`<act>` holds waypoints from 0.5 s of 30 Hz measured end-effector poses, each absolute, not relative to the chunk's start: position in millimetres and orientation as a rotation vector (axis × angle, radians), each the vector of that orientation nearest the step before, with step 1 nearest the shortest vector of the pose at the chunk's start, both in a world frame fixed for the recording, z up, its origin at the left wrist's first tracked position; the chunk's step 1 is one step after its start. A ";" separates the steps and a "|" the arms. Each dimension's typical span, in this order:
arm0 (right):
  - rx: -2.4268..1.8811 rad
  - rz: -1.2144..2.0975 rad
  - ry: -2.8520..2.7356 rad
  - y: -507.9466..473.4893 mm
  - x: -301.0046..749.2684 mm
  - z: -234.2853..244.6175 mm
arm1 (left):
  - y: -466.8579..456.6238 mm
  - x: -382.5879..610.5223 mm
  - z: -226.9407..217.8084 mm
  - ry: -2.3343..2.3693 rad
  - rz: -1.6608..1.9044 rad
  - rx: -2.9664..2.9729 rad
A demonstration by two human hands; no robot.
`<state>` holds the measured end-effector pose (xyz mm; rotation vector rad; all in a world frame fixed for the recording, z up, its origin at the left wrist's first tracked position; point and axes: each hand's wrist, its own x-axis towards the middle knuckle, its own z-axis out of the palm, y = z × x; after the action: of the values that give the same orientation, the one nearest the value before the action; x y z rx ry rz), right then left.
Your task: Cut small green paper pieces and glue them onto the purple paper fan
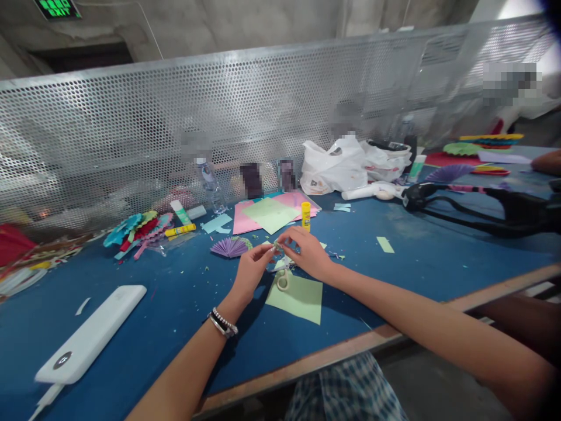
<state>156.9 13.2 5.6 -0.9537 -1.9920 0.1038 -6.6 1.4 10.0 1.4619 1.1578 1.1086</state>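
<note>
My left hand and my right hand meet above the middle of the table, fingertips pinched together on a small piece of pale green paper. Fingers hide most of that piece. Just below them lies a pair of scissors with light-coloured handles, partly covered by my hands. The handles rest on a square of light green paper. A purple pleated paper fan lies left of my fingers, with green scraps beside it. Behind my right hand stands a yellow glue stick.
Pink and green paper sheets lie farther back. At left are folded paper fans, another yellow glue stick and a white power bank. White plastic bags sit before a perforated metal partition. A black strapped item lies at right.
</note>
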 end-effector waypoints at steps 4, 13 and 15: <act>-0.875 0.020 -2.016 14.5 158.4 5.0 | 1.4 -6.8 8.4 1.110 1.100 1.338; -0.762 0.101 -1.950 17.9 160.0 5.2 | 3.0 -7.6 6.8 1.046 1.100 1.235; -0.738 0.138 -1.941 17.7 159.8 6.2 | 3.0 -7.6 7.5 1.056 1.100 1.260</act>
<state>159.8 17.7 6.2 -0.7379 -1.9414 0.1381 -7.6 3.0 7.5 1.2599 1.0565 1.0999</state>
